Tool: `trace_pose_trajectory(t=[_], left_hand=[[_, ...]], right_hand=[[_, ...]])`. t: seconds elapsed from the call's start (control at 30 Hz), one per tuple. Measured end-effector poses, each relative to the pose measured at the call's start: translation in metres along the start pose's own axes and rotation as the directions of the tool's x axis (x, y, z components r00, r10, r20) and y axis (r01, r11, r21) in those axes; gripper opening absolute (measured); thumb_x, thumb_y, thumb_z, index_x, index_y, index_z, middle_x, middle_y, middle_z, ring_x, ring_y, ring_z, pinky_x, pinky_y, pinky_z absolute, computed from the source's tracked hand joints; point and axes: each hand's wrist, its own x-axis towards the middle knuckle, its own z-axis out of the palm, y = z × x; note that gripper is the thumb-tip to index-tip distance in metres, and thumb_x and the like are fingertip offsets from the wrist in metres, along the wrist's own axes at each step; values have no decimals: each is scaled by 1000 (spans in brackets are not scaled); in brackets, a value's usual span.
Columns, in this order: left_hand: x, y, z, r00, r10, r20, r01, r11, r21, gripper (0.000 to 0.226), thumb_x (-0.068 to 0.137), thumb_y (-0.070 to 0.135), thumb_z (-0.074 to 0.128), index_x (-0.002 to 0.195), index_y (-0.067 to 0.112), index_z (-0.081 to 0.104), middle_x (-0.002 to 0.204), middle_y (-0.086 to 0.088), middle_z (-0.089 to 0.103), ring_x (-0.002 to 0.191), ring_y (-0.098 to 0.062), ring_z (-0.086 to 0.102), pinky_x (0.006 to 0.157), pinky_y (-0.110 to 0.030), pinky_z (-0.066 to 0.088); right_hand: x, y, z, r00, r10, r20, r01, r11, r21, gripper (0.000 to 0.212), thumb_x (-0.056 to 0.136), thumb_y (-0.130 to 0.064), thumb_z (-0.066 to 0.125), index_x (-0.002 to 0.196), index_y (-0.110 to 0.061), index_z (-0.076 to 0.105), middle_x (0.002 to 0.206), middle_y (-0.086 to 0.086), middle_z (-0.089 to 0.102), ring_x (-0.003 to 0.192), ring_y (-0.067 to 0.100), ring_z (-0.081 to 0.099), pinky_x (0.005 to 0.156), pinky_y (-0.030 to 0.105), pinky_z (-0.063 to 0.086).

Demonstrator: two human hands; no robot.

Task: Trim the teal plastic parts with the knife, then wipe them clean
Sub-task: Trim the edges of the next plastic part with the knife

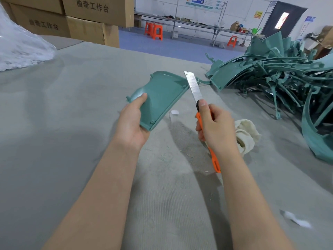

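Teal pile partly beyond right edge

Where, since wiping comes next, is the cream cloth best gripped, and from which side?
Probably pinch the raised folds of the cream cloth from above: it lies crumpled on the table, its left edge behind the right hand.

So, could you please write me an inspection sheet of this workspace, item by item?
Surface: grey fabric-covered table, with fine shavings near the hands.
Job's things: teal part held above the table; knife with orange handle, blade extended far, beside the part's right corner; cream cloth lying on the table; pile of teal parts at the right.
Clutter: white scraps; clear plastic bag at far left.
Grippers: left hand grips the teal part; right hand grips the knife.
Cables: nothing seen on the table.
Surroundings: cardboard boxes, orange stools, long bench behind.
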Motion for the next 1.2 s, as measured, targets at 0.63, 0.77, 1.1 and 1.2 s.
trace_pose_trajectory(t=[0.63, 0.77, 1.1, 1.2], left_hand=[[0, 3, 1, 1000, -16, 8, 17, 993, -118, 12, 97, 16, 55, 91, 8, 62, 62, -2, 71, 53, -12, 68, 45, -18, 49], [3, 2, -1, 1000, 9, 28, -6, 992, -125, 12, 96, 14, 54, 91, 8, 63, 66, -1, 72, 58, -11, 70, 50, -19, 51], [6, -2, 0, 996, 85, 13, -85, 996, 12, 27, 96, 19, 56, 121, 9, 62, 107, -8, 73, 95, -21, 71, 78, -34, 59], [6, -1, 0, 995, 99, 3, -99, 995, 5, 27, 96, 19, 56, 120, 9, 63, 106, -7, 73, 93, -19, 71, 75, -32, 60]], right_hand=[[-11, -8, 15, 950, -167, 263, 187, 981, -55, 40, 96, -46, 51, 63, -23, 53, 49, -4, 54, 41, 12, 50, 47, 28, 44], [-12, -6, 14, 913, -181, 365, 220, 973, -66, 37, 95, -44, 54, 63, -25, 55, 50, -4, 54, 42, 10, 51, 46, 23, 44], [-3, 0, 1, 996, -51, 73, 58, 994, -94, 46, 96, -50, 47, 74, -11, 59, 55, -3, 57, 42, 8, 50, 44, 22, 44], [-4, -2, 3, 993, -48, 108, 56, 996, -70, 46, 96, -50, 47, 73, -11, 58, 55, -2, 57, 43, 7, 50, 42, 18, 42]])
